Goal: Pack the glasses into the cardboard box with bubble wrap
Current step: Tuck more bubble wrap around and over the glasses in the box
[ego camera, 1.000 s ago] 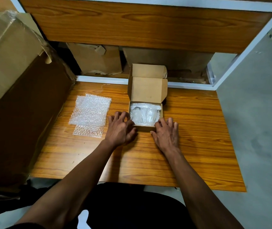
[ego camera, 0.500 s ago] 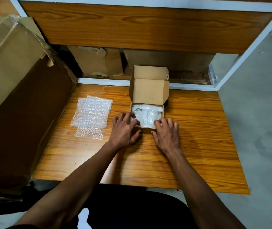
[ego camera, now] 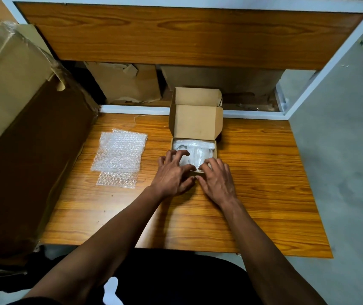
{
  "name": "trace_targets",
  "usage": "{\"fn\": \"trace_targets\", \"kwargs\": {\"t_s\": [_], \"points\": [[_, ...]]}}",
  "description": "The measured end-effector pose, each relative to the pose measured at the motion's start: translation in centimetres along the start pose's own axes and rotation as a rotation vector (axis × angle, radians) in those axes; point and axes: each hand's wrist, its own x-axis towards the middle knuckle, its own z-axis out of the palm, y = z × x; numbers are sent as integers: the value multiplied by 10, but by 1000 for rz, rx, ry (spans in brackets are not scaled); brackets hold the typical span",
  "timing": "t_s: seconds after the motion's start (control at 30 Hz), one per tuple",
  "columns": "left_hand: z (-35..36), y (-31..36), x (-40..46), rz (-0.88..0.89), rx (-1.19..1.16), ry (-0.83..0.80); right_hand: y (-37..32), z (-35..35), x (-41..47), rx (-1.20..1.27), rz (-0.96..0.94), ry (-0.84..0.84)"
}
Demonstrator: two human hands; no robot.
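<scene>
A small cardboard box [ego camera: 196, 122] stands on the wooden table [ego camera: 264, 183], its lid flap upright at the back. Inside lie glasses wrapped in bubble wrap [ego camera: 200, 148], their shapes blurred by the wrap. My left hand [ego camera: 171, 175] reaches over the box's front left corner, and its bent fingertips press on the wrapped bundle. My right hand [ego camera: 218, 179] lies at the front right corner, its fingertips touching the wrap at the front wall. The two thumbs nearly meet at the box's front edge.
Loose bubble wrap sheets [ego camera: 119, 155] lie flat on the table to the left of the box. A large cardboard carton [ego camera: 22, 128] leans along the table's left side. More cartons [ego camera: 127, 84] sit behind, under a wooden shelf panel [ego camera: 176, 34]. Grey floor [ego camera: 341, 150] lies to the right.
Both hands moved forward from the table in front of the box onto its front edge. The fingers now reach onto the wrapped glasses, and the hands are closer together.
</scene>
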Motion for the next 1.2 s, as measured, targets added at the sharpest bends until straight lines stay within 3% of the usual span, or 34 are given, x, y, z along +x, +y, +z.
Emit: {"fn": "trace_targets", "kwargs": {"t_s": [0.23,0.53,1.2], "points": [[2,2,7,111,24,-22,8,-11,17,-74,32,-183],[-5,3,14,55,-59,-104,15,-11,16,-77,48,-193],[-24,15,33,139,25,-217,17,-12,16,-18,52,-198]]}}
